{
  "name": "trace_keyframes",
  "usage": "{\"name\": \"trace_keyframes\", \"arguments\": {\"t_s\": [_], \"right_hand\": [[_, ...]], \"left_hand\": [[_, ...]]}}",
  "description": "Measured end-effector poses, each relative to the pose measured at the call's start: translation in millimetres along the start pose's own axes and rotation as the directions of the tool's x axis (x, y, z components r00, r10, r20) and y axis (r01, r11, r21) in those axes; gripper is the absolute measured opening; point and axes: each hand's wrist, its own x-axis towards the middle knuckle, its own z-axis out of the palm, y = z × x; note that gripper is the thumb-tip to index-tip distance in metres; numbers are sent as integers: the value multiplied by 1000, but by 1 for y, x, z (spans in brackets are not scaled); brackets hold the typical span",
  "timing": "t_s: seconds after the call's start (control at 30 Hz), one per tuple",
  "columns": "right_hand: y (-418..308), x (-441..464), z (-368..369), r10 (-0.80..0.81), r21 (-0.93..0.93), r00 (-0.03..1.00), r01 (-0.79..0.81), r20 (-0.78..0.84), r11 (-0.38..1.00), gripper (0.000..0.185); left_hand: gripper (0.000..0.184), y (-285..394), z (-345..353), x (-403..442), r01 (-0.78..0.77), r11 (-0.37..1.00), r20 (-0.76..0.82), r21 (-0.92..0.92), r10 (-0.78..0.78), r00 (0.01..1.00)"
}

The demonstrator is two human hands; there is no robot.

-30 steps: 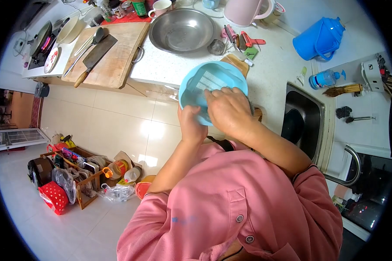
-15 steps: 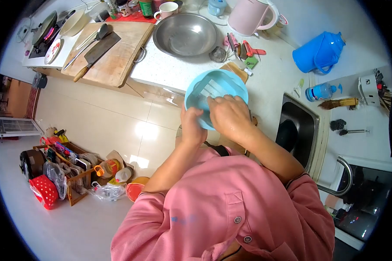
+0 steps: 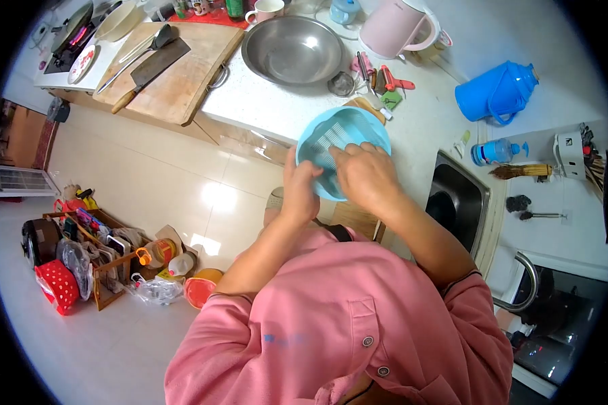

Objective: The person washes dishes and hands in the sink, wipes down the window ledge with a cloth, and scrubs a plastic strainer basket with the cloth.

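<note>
A light blue plastic colander (image 3: 309, 131) with slotted holes is held up in front of my chest, tilted so its inside faces me. My left hand (image 3: 300, 187) grips the near left rim, with the thumb on the inside. My right hand (image 3: 367, 177) reaches over the near right side into the colander. Its fingers are bent down against the inner wall; their tips, and anything in them, are hidden.
On the counter stand a steel basin (image 3: 292, 50), a cutting board (image 3: 197, 64) with a cleaver (image 3: 157, 66), a pink kettle (image 3: 392, 30) and small kitchen tools (image 3: 378, 81). The sink (image 3: 456, 202) lies to my right. Bottles and a wooden rack (image 3: 108, 283) stand on the floor at left.
The colander and both hands have shifted slightly right in the view. My right hand has moved a little within the colander; my left hand keeps its grip on the rim.
</note>
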Motion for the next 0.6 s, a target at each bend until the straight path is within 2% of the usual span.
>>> {"name": "trace_keyframes", "arguments": {"t_s": [0.13,0.33,0.43,0.53,0.6], "right_hand": [[1,-2,9,45,-62,998,-48,-45,997,32],[9,-6,7,-39,-51,996,43,76,998,36],[10,-7,7,-68,-44,996,71,58,997,36],[10,-6,9,3,-57,1000,-2,13,998,35],[9,-6,13,-17,-57,999,19,29,998,34]], "left_hand": [[48,0,0,1,12,999,-14,46,-12,1000],[47,0,0,-1,36,997,-41,73,-33,999],[47,-1,-1,0,45,996,-29,73,-43,999],[47,-1,-3,0,49,994,-9,101,-49,999],[47,1,-2,-1,54,991,-13,124,-53,999]]}}
